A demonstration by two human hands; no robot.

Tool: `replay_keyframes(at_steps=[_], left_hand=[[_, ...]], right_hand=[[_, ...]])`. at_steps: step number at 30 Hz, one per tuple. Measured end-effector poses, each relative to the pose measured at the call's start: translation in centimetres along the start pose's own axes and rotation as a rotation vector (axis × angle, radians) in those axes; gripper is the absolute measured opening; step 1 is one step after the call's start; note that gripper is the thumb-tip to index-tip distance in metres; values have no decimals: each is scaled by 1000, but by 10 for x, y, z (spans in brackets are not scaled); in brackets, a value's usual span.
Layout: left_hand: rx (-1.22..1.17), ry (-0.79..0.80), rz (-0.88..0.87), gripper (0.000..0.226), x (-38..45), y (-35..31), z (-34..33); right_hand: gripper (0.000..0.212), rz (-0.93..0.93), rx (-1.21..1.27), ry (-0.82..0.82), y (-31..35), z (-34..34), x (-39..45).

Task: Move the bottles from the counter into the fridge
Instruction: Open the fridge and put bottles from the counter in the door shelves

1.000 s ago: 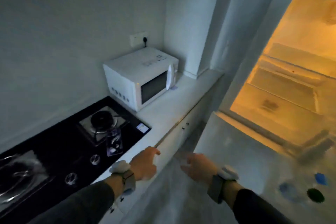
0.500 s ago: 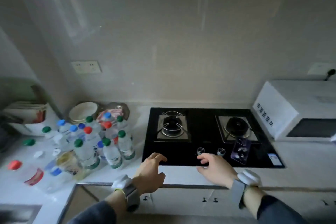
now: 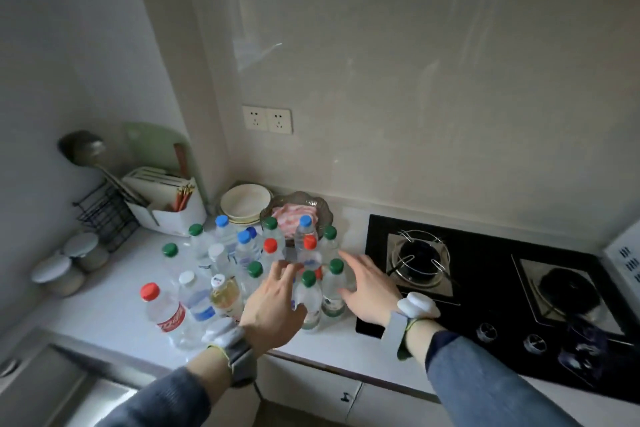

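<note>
Several clear plastic bottles with green, blue, red and white caps stand clustered on the white counter [image 3: 104,308]. A green-capped bottle [image 3: 308,302] stands at the front, a second green-capped bottle [image 3: 334,288] just right of it. My left hand [image 3: 273,308] hovers over the cluster's front with fingers spread, holding nothing. My right hand [image 3: 367,284] reaches in from the right, fingers straight, beside the second green-capped bottle. Whether either hand touches a bottle is unclear. The fridge is out of view.
A black gas hob [image 3: 485,288] lies right of the bottles. Behind them sit stacked plates [image 3: 246,201] and a glass bowl [image 3: 294,215]. A utensil holder [image 3: 166,208], wire rack [image 3: 104,215] and two lidded jars [image 3: 62,270] stand at the left. A sink edge [image 3: 52,367] is lower left.
The view has swung from the open fridge, past the hob, to the bottle cluster. Both hands have risen from the counter's edge and moved in over the front bottles.
</note>
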State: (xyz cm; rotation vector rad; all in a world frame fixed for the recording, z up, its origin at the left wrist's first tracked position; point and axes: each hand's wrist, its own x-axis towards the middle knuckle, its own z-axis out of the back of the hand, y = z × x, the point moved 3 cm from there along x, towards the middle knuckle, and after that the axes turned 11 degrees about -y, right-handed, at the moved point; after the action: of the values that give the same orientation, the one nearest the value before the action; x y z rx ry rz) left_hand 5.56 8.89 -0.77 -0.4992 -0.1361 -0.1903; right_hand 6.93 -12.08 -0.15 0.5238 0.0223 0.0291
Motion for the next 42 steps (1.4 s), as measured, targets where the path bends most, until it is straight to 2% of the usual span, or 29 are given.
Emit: replay_keyframes(at_steps=[5, 13, 16, 20, 26, 31, 33, 39, 42], left_hand=[[31, 149, -46, 70, 8, 6, -21], [11, 80, -68, 50, 20, 1, -30], [11, 70, -63, 39, 23, 0, -30], [17, 62, -76, 40, 20, -2, -27], [-58, 1, -142, 34, 18, -34, -11], [-173, 50, -271, 34, 22, -115, -19], [-218, 62, -363, 34, 17, -171, -32], [-350, 148, -467, 34, 6, -287, -56], [-414, 186, -570, 34, -15, -373, -83]], right_hand=[[63, 51, -150, 67, 20, -24, 27], [25, -39, -216, 24, 3, -36, 33], [23, -85, -180, -9, -4, -34, 30], [22, -141, -125, -77, -17, -28, 15], [25, -192, -27, -159, -49, 25, -28], [27, -297, -39, -256, -92, 103, -95], [27, -350, -58, -309, -120, 137, -133], [26, -455, -99, -406, -168, 203, -211], [26, -578, -117, -505, -210, 249, -280]])
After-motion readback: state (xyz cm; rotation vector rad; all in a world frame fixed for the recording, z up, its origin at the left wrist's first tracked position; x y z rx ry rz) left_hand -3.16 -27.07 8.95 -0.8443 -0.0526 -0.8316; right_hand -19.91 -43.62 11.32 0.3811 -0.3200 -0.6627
